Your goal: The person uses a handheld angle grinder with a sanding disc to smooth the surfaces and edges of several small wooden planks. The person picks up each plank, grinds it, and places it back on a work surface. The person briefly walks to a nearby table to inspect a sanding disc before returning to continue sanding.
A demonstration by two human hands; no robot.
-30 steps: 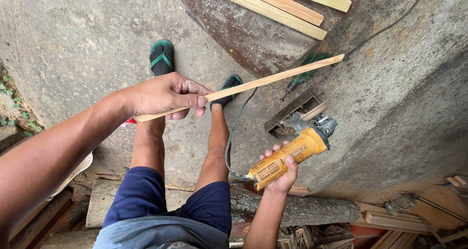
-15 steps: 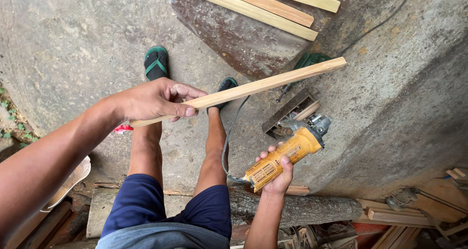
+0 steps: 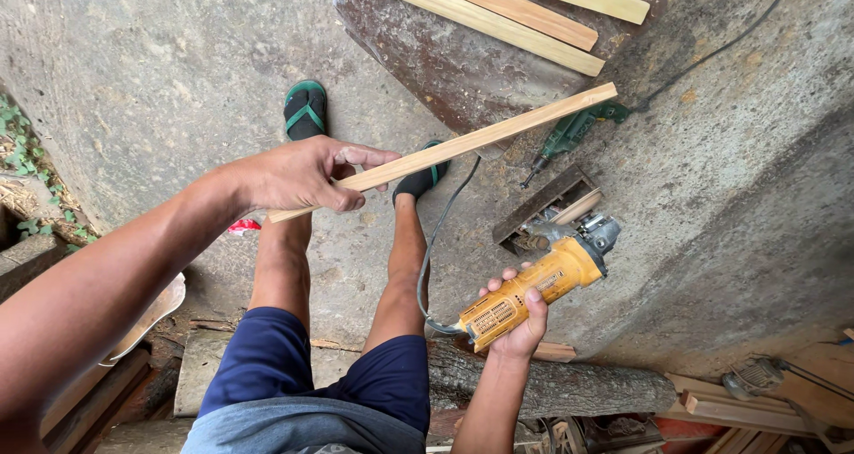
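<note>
Two hands are full: my left hand [image 3: 302, 174] grips a wooden strip [image 3: 463, 144], its long axis slanting far-right. My right hand [image 3: 516, 316] clasps a yellow grinder [image 3: 534, 289], head pointing far-right too.

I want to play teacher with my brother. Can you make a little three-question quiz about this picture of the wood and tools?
1. True or false: the left hand holds the wooden strip.
2. What colour is the grinder in the right hand?
A. yellow
B. red
C. white
3. Fill in: the green drill lies on the ___ ground.

Key: 1 true; 2 A; 3 concrete.
</note>
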